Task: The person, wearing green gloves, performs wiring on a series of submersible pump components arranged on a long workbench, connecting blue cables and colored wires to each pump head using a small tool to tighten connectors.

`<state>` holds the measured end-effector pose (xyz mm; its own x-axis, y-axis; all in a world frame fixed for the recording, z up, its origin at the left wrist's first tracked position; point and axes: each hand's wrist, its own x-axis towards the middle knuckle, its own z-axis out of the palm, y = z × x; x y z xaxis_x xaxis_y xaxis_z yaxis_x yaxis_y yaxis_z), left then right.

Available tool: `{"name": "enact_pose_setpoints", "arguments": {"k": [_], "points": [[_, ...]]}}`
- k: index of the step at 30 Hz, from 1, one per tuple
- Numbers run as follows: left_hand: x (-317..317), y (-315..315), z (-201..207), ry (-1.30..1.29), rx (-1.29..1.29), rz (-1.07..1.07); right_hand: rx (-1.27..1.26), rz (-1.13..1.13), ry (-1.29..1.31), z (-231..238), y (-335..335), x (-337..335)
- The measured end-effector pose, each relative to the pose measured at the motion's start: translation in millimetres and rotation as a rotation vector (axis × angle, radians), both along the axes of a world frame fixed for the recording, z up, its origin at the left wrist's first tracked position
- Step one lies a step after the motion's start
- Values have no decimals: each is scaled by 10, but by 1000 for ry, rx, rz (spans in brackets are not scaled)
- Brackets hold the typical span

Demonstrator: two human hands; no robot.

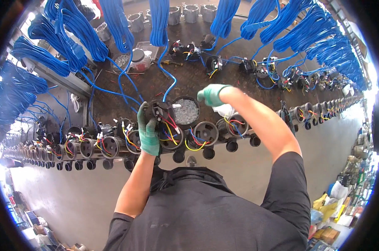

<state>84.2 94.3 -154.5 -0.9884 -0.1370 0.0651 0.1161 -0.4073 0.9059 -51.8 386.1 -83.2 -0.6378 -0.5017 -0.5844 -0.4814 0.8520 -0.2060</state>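
Observation:
In a green glove, my left hand point(148, 136) is closed around a dark wired part point(161, 109) from which red, yellow and blue wires hang. A blue cable point(169, 85) runs down to that part from above. Just beneath it is a round grey motor housing point(172, 141) at the bench edge. Further right, my right hand point(213, 95), gloved too, hovers beside a round tub point(185, 124) of small whitish plastic pieces point(186, 111). Its fingers are curled together, and whatever they pinch is too small or hidden to make out.
Bundles of blue cable point(158, 25) hang overhead. Round housings with loose wires point(206, 131) line the bench edge on both sides. On the dark bench point(147, 88) lie a yellow-black tool point(172, 62), a lidded jar point(139, 58) and several wired black parts point(214, 62).

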Motion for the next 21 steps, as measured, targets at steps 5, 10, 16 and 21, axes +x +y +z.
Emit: {"name": "enact_pose_setpoints", "arguments": {"k": [5,10,16,21], "points": [[35,250,146,32,9,13,240,67,-197,-834,-19,-147],[55,406,225,84,-104,-55,273,165,-136,-1262,93,-346],[11,381,135,83,-134,-75,445,84,-90,-1479,963,-489],[16,401,135,119,-288,-64,477,18,-59,-913,1226,-439]]}}
